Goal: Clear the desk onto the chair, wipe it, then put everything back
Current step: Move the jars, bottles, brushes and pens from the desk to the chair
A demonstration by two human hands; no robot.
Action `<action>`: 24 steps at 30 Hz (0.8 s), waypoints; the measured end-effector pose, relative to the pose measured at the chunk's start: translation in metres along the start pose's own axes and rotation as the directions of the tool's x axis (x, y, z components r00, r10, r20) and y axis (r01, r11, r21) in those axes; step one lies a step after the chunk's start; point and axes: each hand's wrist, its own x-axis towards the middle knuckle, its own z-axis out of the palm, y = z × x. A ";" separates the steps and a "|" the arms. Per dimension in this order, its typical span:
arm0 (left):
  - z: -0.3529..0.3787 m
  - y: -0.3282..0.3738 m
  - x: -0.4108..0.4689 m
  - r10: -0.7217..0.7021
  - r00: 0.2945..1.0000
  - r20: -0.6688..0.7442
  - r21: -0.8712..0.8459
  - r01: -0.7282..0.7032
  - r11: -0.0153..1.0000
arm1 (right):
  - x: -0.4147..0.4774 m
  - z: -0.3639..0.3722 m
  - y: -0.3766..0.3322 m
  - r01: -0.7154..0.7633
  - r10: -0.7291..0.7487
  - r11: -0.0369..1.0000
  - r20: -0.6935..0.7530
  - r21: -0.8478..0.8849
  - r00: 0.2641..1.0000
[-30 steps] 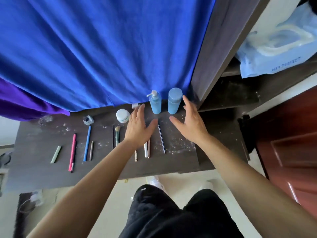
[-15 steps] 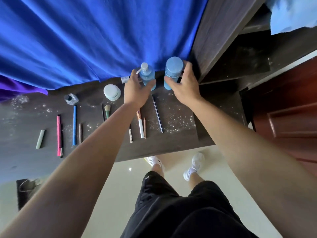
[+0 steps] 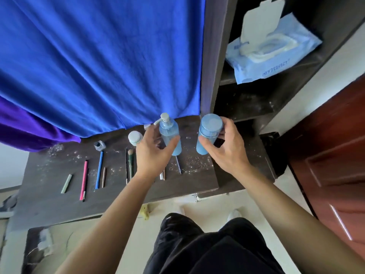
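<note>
Barely started on clearing: gripped the pump bottle [image 3: 170,135] in the left hand [image 3: 154,153] and the capped bottle [image 3: 208,131] in the right hand [image 3: 227,149], just above the desk [image 3: 49,202] at its rear, leaving pens [image 3: 99,169], brush [image 3: 130,163] and jar [image 3: 135,137] on the speckled, apparently unwiped top.

My count: 2 hands, left hand [image 3: 152,153] and right hand [image 3: 227,153]. 2 blue bottles: pump bottle [image 3: 169,133], capped bottle [image 3: 210,125]. 1 white jar [image 3: 134,137]. 1 small glass bottle [image 3: 99,145]. 1 brush [image 3: 130,161]. 8 slim sticks on the desk [image 3: 49,194]: green stick [image 3: 66,183], pink pen [image 3: 84,179], blue pen [image 3: 99,170], brown pencil [image 3: 103,177], thin liner [image 3: 126,165], dark pencil [image 3: 178,165], white pen [image 3: 161,176], second brown pencil [image 3: 164,176]. More may be hidden under the left wrist, can't tell. 1 wipes pack [image 3: 276,62]. 2 cloths: blue cloth [image 3: 98,66], purple cloth [image 3: 29,131].
</note>
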 end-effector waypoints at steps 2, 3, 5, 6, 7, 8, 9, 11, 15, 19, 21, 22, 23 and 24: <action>0.007 0.014 -0.005 0.058 0.995 0.086 -0.037 -0.055 0.998 | -0.016 -0.020 -0.007 0.003 -0.003 1.000 -0.087 0.000 0.996; 0.011 0.020 -0.007 0.105 0.985 0.139 -0.054 -0.098 0.994 | -0.026 -0.030 -0.010 0.002 -0.002 1.000 -0.144 -0.003 0.990; 0.020 0.031 -0.008 0.207 0.944 0.258 -0.096 -0.188 0.977 | -0.051 -0.048 -0.014 -0.006 0.003 1.000 -0.281 -0.011 0.960; 0.026 0.037 -0.010 0.255 0.915 0.312 -0.114 -0.230 0.966 | -0.065 -0.056 -0.015 -0.019 0.013 1.000 -0.353 -0.014 0.936; 0.034 0.044 -0.013 0.299 0.883 0.361 -0.138 -0.267 0.954 | -0.083 -0.065 -0.017 -0.044 0.039 0.999 -0.422 -0.004 0.906; 0.042 0.050 -0.017 0.342 0.848 0.404 -0.170 -0.298 0.939 | -0.101 -0.072 -0.019 -0.071 0.069 0.997 -0.487 0.014 0.870; 0.051 0.058 -0.024 0.385 0.810 0.442 -0.210 -0.324 0.923 | -0.121 -0.080 -0.022 -0.094 0.088 0.995 -0.552 0.018 0.829; 0.072 0.077 -0.047 0.469 0.710 0.525 -0.308 -0.355 0.883 | -0.166 -0.098 -0.028 -0.158 0.109 0.987 -0.670 -0.013 0.735; 0.112 0.113 -0.126 0.584 0.490 0.647 -0.492 -0.317 0.811 | -0.274 -0.131 -0.039 -0.305 0.097 0.949 -0.839 -0.085 0.536; 0.136 0.145 -0.238 0.661 0.257 0.705 -0.597 -0.287 0.749 | -0.388 -0.159 -0.050 -0.446 0.080 0.892 -0.943 -0.078 0.324; 0.143 0.158 -0.298 0.682 0.150 0.716 -0.633 -0.272 0.724 | -0.443 -0.174 -0.053 -0.494 0.066 0.868 -0.973 -0.054 0.223; 0.145 0.162 -0.328 0.688 0.106 0.718 -0.646 -0.267 0.715 | -0.470 -0.181 -0.053 -0.509 0.054 0.860 -0.982 -0.046 0.180; 0.148 0.166 -0.358 0.693 0.064 0.718 -0.659 -0.260 0.706 | -0.497 -0.187 -0.053 -0.519 0.048 0.854 -0.989 -0.033 0.142; 0.151 0.169 -0.389 0.697 0.024 0.717 -0.669 -0.256 0.697 | -0.524 -0.194 -0.053 -0.523 0.052 0.852 -0.993 -0.011 0.106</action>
